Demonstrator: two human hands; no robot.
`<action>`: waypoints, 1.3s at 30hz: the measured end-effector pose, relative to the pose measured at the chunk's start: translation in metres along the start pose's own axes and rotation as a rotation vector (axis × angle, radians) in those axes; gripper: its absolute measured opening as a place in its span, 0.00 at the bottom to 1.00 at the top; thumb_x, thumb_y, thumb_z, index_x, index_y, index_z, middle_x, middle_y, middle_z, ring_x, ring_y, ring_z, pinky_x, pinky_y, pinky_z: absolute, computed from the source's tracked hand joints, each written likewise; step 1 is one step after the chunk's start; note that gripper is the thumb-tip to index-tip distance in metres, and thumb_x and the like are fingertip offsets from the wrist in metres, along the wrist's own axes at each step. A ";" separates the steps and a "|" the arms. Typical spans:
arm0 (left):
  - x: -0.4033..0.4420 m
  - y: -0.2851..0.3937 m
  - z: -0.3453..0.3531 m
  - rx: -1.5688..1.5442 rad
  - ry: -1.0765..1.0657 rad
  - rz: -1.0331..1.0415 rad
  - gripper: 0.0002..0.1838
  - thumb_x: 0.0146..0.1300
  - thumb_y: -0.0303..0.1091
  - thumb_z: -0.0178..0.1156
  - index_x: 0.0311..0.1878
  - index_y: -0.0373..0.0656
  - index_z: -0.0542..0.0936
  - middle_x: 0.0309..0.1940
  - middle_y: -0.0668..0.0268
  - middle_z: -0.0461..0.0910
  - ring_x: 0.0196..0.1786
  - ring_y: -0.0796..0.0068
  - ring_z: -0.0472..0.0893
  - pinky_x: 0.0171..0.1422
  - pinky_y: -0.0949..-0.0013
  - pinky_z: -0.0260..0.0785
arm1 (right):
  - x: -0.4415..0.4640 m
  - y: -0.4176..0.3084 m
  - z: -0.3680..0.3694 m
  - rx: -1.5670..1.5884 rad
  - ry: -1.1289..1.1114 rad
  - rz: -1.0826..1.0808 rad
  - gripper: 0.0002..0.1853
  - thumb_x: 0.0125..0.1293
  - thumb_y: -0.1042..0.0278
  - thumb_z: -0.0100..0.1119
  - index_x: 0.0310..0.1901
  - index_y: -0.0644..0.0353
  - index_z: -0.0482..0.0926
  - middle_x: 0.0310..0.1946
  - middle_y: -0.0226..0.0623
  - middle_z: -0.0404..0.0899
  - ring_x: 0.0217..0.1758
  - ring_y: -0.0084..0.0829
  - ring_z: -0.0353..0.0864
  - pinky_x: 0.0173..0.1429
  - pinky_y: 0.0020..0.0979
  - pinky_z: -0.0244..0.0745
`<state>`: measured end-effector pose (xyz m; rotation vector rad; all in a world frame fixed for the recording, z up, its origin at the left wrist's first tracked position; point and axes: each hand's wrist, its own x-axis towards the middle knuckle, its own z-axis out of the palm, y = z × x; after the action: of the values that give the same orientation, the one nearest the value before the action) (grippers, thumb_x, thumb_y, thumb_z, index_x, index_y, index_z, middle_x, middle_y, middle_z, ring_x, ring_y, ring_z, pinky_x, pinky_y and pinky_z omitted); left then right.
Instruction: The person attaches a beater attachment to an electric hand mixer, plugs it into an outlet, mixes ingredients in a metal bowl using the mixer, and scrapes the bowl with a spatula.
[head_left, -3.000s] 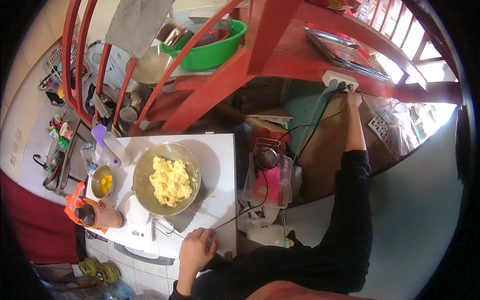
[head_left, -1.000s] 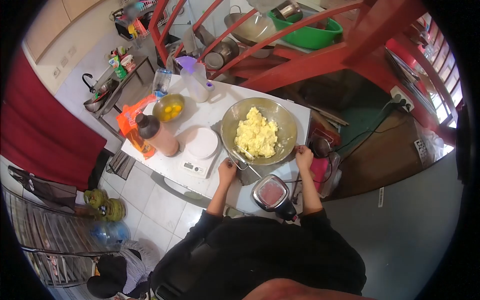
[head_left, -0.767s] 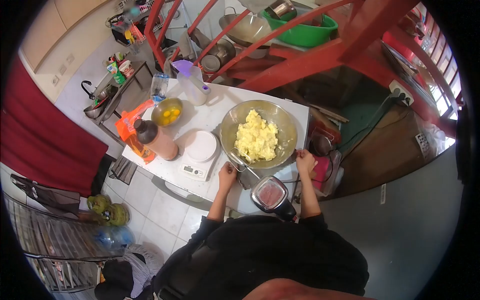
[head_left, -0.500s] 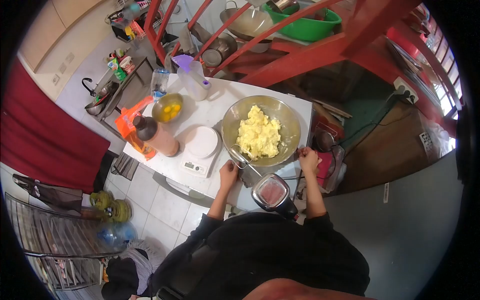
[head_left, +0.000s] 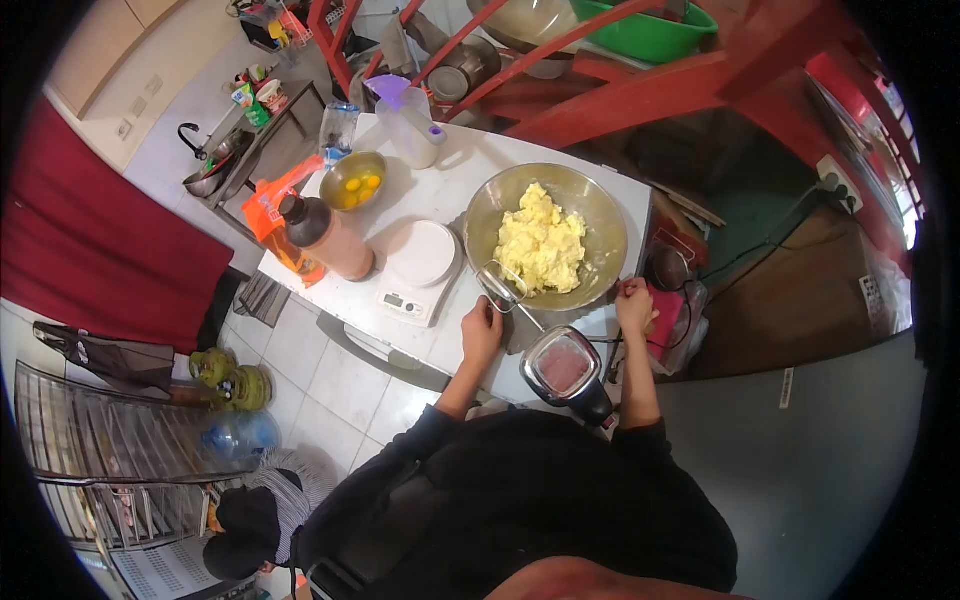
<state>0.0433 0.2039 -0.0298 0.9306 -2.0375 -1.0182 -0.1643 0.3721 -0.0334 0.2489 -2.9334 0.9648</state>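
Observation:
A steel mixing bowl (head_left: 480, 215) holds a lumpy pale yellow mixture (head_left: 542, 245). At its near left side is my left hand (head_left: 482, 332), fingers curled by the rim and what they grip hidden. My right hand (head_left: 634, 306) is closed at the bowl's near right side; I cannot make out what is in it. Between my hands lies a hand mixer (head_left: 562, 368), its wire beaters (head_left: 500, 283) over the near left rim. Dark grey material (head_left: 523, 330) shows under the bowl's near edge.
Left of the bowl are a white kitchen scale (head_left: 408, 302), a dark-capped bottle (head_left: 330, 240), an orange packet (head_left: 268, 212), a small bowl (head_left: 338, 180) with egg yolks, and a plastic jug (head_left: 412, 130). A red stair frame (head_left: 620, 110) rises behind the table.
My view has shifted, so the table and its things sit farther right and higher. Both hands stay closed beside the mixing bowl, and the mixer lies in the same place.

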 end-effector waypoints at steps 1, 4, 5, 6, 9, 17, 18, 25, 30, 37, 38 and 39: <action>0.001 0.000 0.000 0.001 -0.012 -0.024 0.13 0.58 0.36 0.53 0.25 0.36 0.66 0.13 0.53 0.69 0.17 0.53 0.69 0.23 0.59 0.60 | 0.001 -0.001 0.000 -0.012 -0.012 0.006 0.08 0.55 0.59 0.57 0.33 0.51 0.75 0.27 0.31 0.79 0.38 0.38 0.77 0.45 0.50 0.60; 0.002 0.003 -0.001 0.011 -0.032 -0.055 0.13 0.58 0.35 0.53 0.25 0.36 0.67 0.13 0.53 0.69 0.17 0.53 0.70 0.23 0.59 0.60 | 0.000 -0.004 -0.003 -0.029 -0.033 0.025 0.08 0.55 0.59 0.56 0.33 0.51 0.75 0.27 0.31 0.79 0.39 0.38 0.77 0.46 0.50 0.60; 0.003 0.003 -0.001 0.014 -0.036 -0.059 0.12 0.58 0.35 0.53 0.25 0.37 0.67 0.13 0.53 0.69 0.17 0.53 0.70 0.23 0.59 0.61 | 0.000 -0.004 -0.003 -0.023 -0.032 0.030 0.08 0.55 0.59 0.56 0.33 0.51 0.75 0.28 0.31 0.79 0.39 0.38 0.77 0.47 0.50 0.60; 0.003 0.003 -0.001 0.012 -0.038 -0.055 0.12 0.57 0.35 0.53 0.25 0.37 0.67 0.13 0.53 0.70 0.17 0.53 0.70 0.23 0.59 0.61 | 0.000 -0.005 -0.003 -0.017 -0.031 0.036 0.08 0.55 0.59 0.56 0.33 0.52 0.75 0.28 0.31 0.79 0.39 0.38 0.77 0.47 0.49 0.60; 0.003 0.001 -0.002 -0.004 -0.035 -0.033 0.11 0.57 0.34 0.53 0.26 0.37 0.67 0.14 0.53 0.70 0.18 0.54 0.71 0.24 0.59 0.62 | -0.002 -0.006 -0.003 0.012 -0.018 0.033 0.07 0.55 0.60 0.56 0.33 0.51 0.75 0.27 0.30 0.79 0.39 0.38 0.77 0.47 0.49 0.61; 0.004 0.008 -0.005 -0.003 -0.078 -0.076 0.09 0.56 0.32 0.53 0.27 0.36 0.67 0.14 0.53 0.70 0.18 0.54 0.71 0.25 0.60 0.63 | 0.002 -0.001 0.000 0.048 -0.038 0.044 0.08 0.54 0.59 0.57 0.31 0.53 0.76 0.30 0.32 0.79 0.39 0.39 0.77 0.45 0.51 0.60; 0.004 0.008 -0.005 -0.007 -0.077 -0.068 0.09 0.56 0.32 0.53 0.27 0.36 0.67 0.14 0.53 0.70 0.18 0.54 0.72 0.25 0.60 0.63 | 0.002 0.001 0.002 0.065 -0.040 0.049 0.09 0.53 0.59 0.57 0.31 0.54 0.76 0.31 0.32 0.79 0.40 0.39 0.76 0.45 0.53 0.60; 0.010 0.000 -0.003 -0.003 -0.085 -0.044 0.09 0.55 0.31 0.52 0.26 0.36 0.66 0.14 0.52 0.70 0.19 0.54 0.72 0.25 0.59 0.63 | 0.005 -0.004 0.008 0.050 -0.023 0.076 0.09 0.53 0.59 0.58 0.32 0.53 0.76 0.30 0.32 0.79 0.40 0.40 0.76 0.45 0.52 0.60; 0.010 0.001 -0.003 0.020 -0.092 -0.050 0.09 0.55 0.31 0.52 0.26 0.36 0.66 0.14 0.52 0.70 0.19 0.53 0.71 0.24 0.59 0.62 | 0.006 0.000 0.011 0.075 -0.031 0.067 0.08 0.53 0.61 0.58 0.31 0.53 0.76 0.30 0.31 0.78 0.40 0.40 0.76 0.43 0.50 0.60; 0.009 0.000 -0.002 0.021 -0.086 -0.050 0.11 0.57 0.34 0.53 0.26 0.36 0.66 0.14 0.52 0.69 0.18 0.53 0.70 0.24 0.60 0.61 | 0.002 0.004 0.016 -0.016 0.008 -0.002 0.08 0.55 0.59 0.55 0.33 0.53 0.76 0.35 0.34 0.77 0.44 0.40 0.73 0.47 0.46 0.60; 0.008 0.001 -0.002 0.017 -0.088 -0.054 0.12 0.57 0.34 0.53 0.26 0.36 0.66 0.14 0.52 0.69 0.18 0.53 0.70 0.24 0.60 0.61 | 0.007 0.016 0.024 0.021 -0.002 -0.034 0.10 0.57 0.58 0.53 0.34 0.54 0.76 0.37 0.36 0.76 0.45 0.41 0.73 0.48 0.46 0.60; 0.008 0.000 -0.001 0.009 -0.084 -0.050 0.12 0.57 0.34 0.52 0.26 0.36 0.66 0.14 0.52 0.69 0.18 0.53 0.70 0.24 0.60 0.61 | 0.012 0.029 0.031 0.059 -0.013 -0.067 0.12 0.58 0.56 0.52 0.36 0.54 0.76 0.39 0.38 0.76 0.46 0.42 0.72 0.50 0.45 0.60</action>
<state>0.0399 0.1966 -0.0268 0.9628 -2.0987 -1.0919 -0.1808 0.3752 -0.0743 0.3546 -2.8903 1.0453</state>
